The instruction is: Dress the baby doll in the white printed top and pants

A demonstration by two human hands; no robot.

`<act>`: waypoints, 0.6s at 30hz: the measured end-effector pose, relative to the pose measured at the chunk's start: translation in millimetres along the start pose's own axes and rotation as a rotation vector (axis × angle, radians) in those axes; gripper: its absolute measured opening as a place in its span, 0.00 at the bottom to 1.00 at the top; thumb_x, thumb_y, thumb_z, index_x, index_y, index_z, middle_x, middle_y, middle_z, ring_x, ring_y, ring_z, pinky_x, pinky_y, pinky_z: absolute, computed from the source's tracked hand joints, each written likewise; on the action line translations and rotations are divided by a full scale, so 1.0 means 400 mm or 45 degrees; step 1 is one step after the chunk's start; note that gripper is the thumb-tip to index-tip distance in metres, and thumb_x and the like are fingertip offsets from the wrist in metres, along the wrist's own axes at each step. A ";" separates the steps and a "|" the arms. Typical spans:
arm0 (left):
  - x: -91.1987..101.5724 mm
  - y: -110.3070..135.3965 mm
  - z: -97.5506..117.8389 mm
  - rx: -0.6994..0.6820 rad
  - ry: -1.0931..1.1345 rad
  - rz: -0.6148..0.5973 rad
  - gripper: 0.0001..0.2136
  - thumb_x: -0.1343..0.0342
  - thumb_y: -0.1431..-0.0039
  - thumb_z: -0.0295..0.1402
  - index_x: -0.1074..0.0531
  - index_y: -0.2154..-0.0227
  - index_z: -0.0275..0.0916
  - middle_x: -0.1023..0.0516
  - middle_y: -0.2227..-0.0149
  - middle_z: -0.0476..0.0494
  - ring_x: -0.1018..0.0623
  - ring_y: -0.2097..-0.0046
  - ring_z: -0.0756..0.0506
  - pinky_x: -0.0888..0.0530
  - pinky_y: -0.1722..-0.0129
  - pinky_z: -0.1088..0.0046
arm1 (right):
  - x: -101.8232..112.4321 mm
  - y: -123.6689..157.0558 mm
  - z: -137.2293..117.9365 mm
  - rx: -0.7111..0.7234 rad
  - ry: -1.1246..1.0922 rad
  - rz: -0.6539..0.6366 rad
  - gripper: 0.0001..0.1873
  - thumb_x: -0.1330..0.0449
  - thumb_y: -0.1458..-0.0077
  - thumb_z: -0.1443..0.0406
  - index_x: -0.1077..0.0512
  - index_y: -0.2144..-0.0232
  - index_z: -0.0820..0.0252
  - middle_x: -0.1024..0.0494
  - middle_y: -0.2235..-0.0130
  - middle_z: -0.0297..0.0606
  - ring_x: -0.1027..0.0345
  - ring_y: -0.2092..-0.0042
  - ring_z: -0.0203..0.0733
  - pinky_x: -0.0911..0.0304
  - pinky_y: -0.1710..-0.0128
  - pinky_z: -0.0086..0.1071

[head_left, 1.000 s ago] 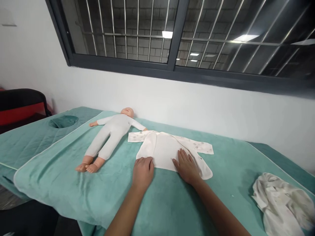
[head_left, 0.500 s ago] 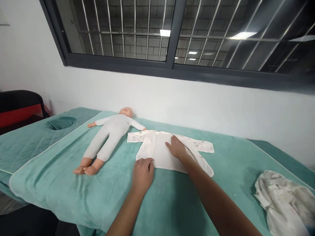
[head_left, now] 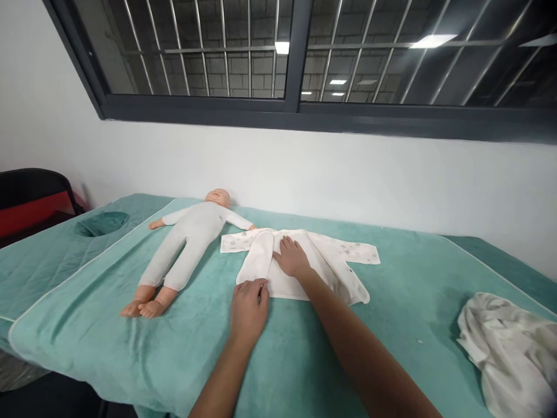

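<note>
A white baby shirt [head_left: 322,255] with small printed sleeves lies spread open on the green cover [head_left: 183,348]. My right hand [head_left: 292,257] rests flat on its inner middle, fingers stretched out and holding nothing. At the near left hem is my left hand [head_left: 249,306], its fingers curled together with the thumb against them and closed on the edge of the fabric; the fingertips are partly hidden. Left of the shirt a baby doll [head_left: 194,235] in a white bodysuit lies on its back, one hand almost touching the shirt's left sleeve.
A crumpled white cloth [head_left: 511,348] lies at the right edge of the bed. On the far left the padded bed has a round recess [head_left: 102,223], with a black and red chair [head_left: 37,200] beyond. A white wall [head_left: 348,174] and barred window [head_left: 291,110] stand behind.
My right hand has slid left across the shirt towards its left front panel. The shirt's right front part has folded inwards somewhat. My left hand stays at the hem. The view has shifted slightly.
</note>
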State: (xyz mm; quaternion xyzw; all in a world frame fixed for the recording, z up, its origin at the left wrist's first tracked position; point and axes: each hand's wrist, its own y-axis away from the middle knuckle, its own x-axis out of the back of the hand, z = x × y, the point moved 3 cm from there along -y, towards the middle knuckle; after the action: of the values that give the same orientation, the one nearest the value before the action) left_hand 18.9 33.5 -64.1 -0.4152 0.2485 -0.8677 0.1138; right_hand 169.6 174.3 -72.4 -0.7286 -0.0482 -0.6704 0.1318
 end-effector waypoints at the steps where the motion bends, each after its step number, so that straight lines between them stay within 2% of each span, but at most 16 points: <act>1: 0.001 0.001 -0.001 0.000 0.013 0.015 0.11 0.53 0.35 0.30 0.25 0.62 0.40 0.19 0.66 0.45 0.23 0.63 0.44 0.30 0.58 0.64 | 0.000 0.002 -0.017 0.030 -0.001 0.006 0.34 0.59 0.35 0.56 0.45 0.35 0.75 0.48 0.32 0.53 0.58 0.31 0.50 0.62 0.34 0.43; 4: 0.005 0.006 -0.002 -0.008 0.067 0.095 0.11 0.54 0.35 0.30 0.25 0.62 0.39 0.19 0.64 0.45 0.22 0.62 0.44 0.29 0.57 0.64 | 0.000 0.005 -0.054 0.096 -0.006 0.016 0.32 0.58 0.36 0.61 0.47 0.35 0.75 0.46 0.33 0.54 0.56 0.31 0.50 0.61 0.34 0.42; 8: 0.014 0.011 -0.004 -0.029 0.112 0.173 0.11 0.53 0.35 0.30 0.25 0.61 0.39 0.19 0.64 0.44 0.21 0.62 0.44 0.28 0.57 0.65 | -0.002 -0.003 -0.054 0.108 -0.030 0.012 0.33 0.57 0.36 0.60 0.48 0.34 0.71 0.47 0.32 0.50 0.56 0.31 0.47 0.59 0.34 0.40; 14: 0.021 0.015 -0.006 -0.021 0.136 0.203 0.11 0.53 0.35 0.31 0.25 0.62 0.38 0.18 0.64 0.43 0.21 0.62 0.44 0.26 0.58 0.65 | -0.002 -0.046 0.031 -0.078 -0.093 0.002 0.34 0.60 0.35 0.53 0.44 0.36 0.73 0.47 0.32 0.51 0.57 0.31 0.49 0.61 0.34 0.45; 18: 0.022 0.018 -0.006 -0.021 0.153 0.248 0.11 0.53 0.35 0.31 0.24 0.61 0.38 0.18 0.64 0.43 0.21 0.62 0.44 0.25 0.58 0.65 | 0.000 -0.044 0.108 -0.154 -0.124 0.007 0.35 0.59 0.35 0.54 0.47 0.35 0.74 0.50 0.31 0.50 0.61 0.30 0.49 0.62 0.33 0.45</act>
State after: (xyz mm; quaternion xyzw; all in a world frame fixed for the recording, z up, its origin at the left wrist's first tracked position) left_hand 11.4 24.8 -63.3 -0.3372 0.3013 -0.8738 0.1790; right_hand 206.9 202.3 -73.1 -0.7672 -0.0120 -0.6354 0.0867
